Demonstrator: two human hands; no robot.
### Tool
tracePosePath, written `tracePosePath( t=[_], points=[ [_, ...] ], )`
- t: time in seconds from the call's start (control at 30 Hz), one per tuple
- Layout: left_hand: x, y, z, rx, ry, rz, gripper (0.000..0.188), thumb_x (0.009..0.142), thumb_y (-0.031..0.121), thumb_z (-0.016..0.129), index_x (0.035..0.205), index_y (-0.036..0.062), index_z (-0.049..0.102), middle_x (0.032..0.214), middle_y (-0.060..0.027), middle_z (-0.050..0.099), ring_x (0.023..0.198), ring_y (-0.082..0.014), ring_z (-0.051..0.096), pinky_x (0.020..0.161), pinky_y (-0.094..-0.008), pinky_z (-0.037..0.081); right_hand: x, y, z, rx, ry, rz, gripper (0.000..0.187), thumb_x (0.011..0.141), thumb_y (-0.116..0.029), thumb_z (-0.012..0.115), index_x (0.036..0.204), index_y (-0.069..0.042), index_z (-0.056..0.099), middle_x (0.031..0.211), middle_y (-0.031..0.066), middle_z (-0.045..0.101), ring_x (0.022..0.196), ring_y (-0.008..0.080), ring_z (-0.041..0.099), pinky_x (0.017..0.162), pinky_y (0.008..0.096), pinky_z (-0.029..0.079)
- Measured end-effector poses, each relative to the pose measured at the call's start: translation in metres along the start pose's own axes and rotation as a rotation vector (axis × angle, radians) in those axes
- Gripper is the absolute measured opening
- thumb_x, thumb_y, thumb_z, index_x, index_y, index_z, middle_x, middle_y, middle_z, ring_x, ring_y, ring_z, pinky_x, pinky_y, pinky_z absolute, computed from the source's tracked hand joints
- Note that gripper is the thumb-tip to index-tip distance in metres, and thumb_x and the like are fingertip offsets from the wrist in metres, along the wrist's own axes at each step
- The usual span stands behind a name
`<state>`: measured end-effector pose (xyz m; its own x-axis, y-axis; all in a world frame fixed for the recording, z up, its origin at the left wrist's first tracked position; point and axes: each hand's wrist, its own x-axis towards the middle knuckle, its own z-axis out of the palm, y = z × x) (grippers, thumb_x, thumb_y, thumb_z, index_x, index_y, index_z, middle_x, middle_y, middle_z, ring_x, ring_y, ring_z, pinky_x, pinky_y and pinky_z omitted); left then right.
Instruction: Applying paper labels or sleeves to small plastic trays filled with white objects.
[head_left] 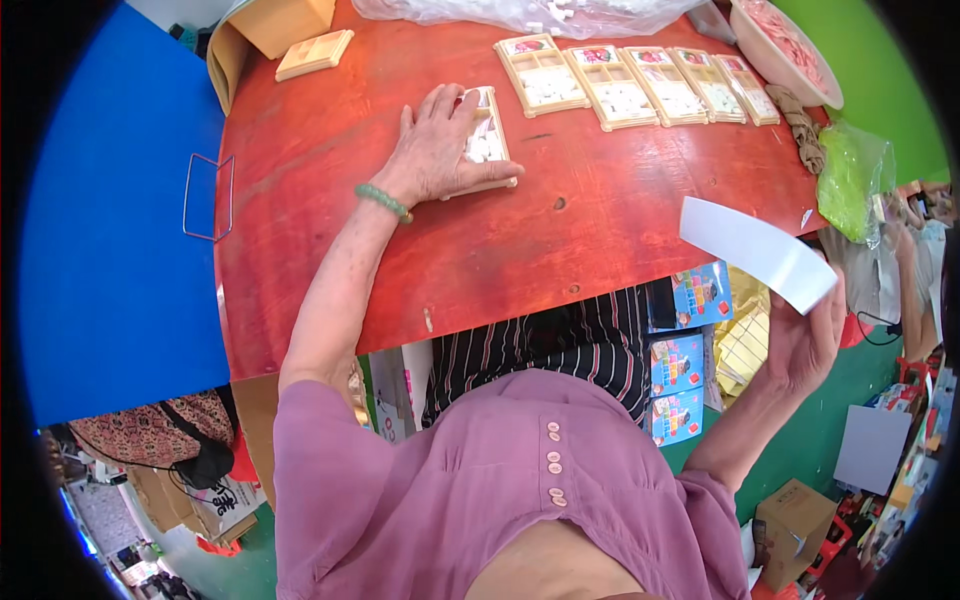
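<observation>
You had two bare grips in view, the left grip and the right grip, with one white strip and one green bracelet. You had one worktop. Counting top faces only, you had seven compartmented trays: one tray by your left grip, five row trays and one lone tray. You could not count the small white pieces. Your remaining tally ran to one basin, one brown cloth, one green bag, one wire loop, three visible blue boxes below and six shirt buttons.
</observation>
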<state>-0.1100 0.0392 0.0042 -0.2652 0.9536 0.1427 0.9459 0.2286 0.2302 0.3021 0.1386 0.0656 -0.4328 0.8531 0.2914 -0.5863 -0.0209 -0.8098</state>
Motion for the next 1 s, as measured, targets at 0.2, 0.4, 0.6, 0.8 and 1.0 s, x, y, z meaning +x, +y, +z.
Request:
tracePosePath(
  t=[0.2,0.4,0.6,0.8,1.0],
  points=[
    [-0.05,-0.002,-0.003,0.016,0.13,0.033,0.094,0.077,0.071,0.053,0.136,-0.0015,0.04,0.145,-0.023,0.03,0.138,-0.0361,0.023,0.108,-0.0606,0.019,0.032,0.043,0.062,0.231,-0.397,0.12,0.03,0.095,-0.003,0.047,0.124,0.003,0.047,0.119,0.016,0.058,0.112,0.0228,0.057,0.094,0.0374,0.047],
    [-0.094,0.021,-0.043,-1.447,0.154,-0.191,0.061,0.098,0.048,0.04,0.131,-0.0025,0.046,0.135,-0.0133,0.047,0.123,-0.0227,0.047,0.103,-0.038,0.038,0.038,0.075,0.103,0.347,-0.472,0.242,0.019,0.095,-0.003,0.049,0.113,0.004,0.05,0.112,0.0135,0.061,0.106,0.0193,0.06,0.093,0.0347,0.048],
    [-0.122,0.035,-0.051,-1.774,-0.032,-0.146,0.049,0.099,0.039,0.045,0.125,-0.001,0.052,0.122,-0.0097,0.057,0.111,-0.0168,0.055,0.092,-0.0301,0.046,0.038,0.086,0.121,0.384,-0.485,0.298,0.018,0.095,-0.002,0.049,0.112,0.004,0.051,0.107,0.0127,0.062,0.101,0.0176,0.062,0.09,0.0315,0.051],
    [-0.127,0.029,-0.047,-1.708,-0.057,-0.281,0.054,0.096,0.047,0.046,0.118,-0.0012,0.055,0.109,-0.0115,0.062,0.096,-0.0188,0.064,0.082,-0.0285,0.052,0.043,0.082,0.107,0.234,-0.467,0.293,0.012,0.095,-0.003,0.05,0.105,0.004,0.052,0.106,0.0146,0.062,0.097,0.0174,0.062,0.086,0.0305,0.05],
    [-0.127,0.023,-0.045,-1.947,-0.287,-0.356,0.067,0.095,0.058,0.038,0.111,-0.0038,0.057,0.103,-0.016,0.063,0.086,-0.0235,0.068,0.071,-0.0298,0.058,0.032,0.041,0.152,-0.666,-0.759,-0.158,0.004,0.083,0.002,0.06,0.087,0.001,0.06,0.098,0.0162,0.066,0.084,0.0199,0.064,0.072,0.0286,0.049]
  ],
)
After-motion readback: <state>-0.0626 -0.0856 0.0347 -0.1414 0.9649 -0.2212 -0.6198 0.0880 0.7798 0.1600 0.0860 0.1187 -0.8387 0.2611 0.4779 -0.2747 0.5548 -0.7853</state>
